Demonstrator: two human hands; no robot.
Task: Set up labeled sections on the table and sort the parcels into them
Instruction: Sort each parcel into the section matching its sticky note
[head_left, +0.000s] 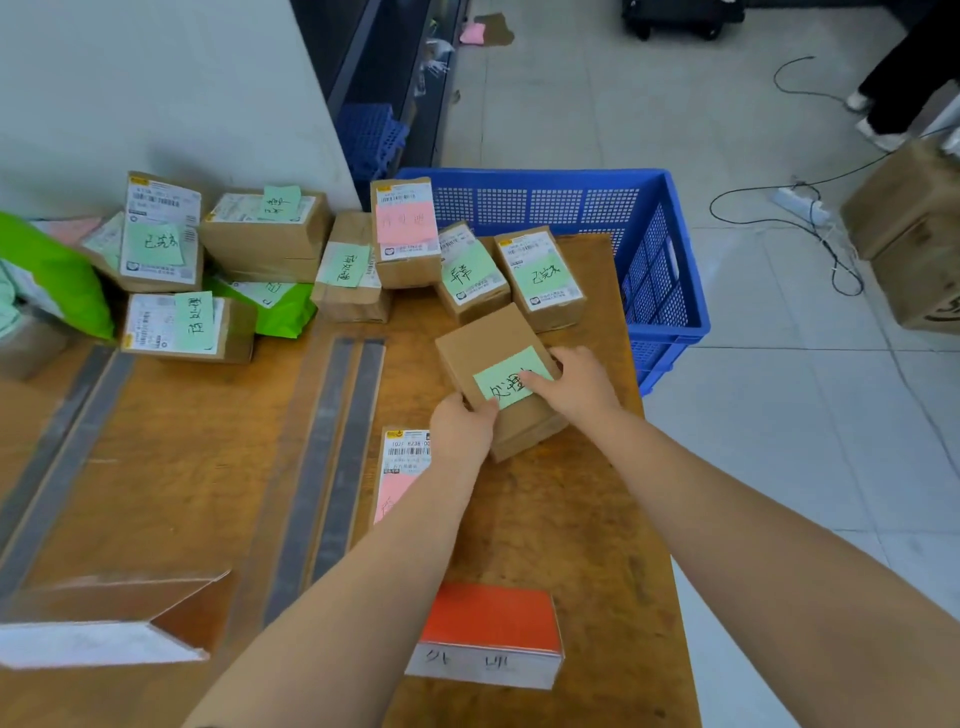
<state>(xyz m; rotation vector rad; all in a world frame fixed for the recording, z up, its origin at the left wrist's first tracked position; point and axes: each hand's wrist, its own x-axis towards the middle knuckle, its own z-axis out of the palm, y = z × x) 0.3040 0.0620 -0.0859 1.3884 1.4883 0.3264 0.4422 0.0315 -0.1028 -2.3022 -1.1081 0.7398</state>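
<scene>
Parcel (496, 379), a plain brown box with a green note (511, 376), lies on the wooden table (545, 519) right of centre. Left hand (462, 428) grips its near-left corner, fingers curled. Right hand (576, 384) rests on the note, fingers loosely bent. More labelled parcels (270, 234) crowd from 10 to 12 o'clock. Blue crate (654, 249) stands at 1 o'clock on the tiled floor (779, 389).
</scene>
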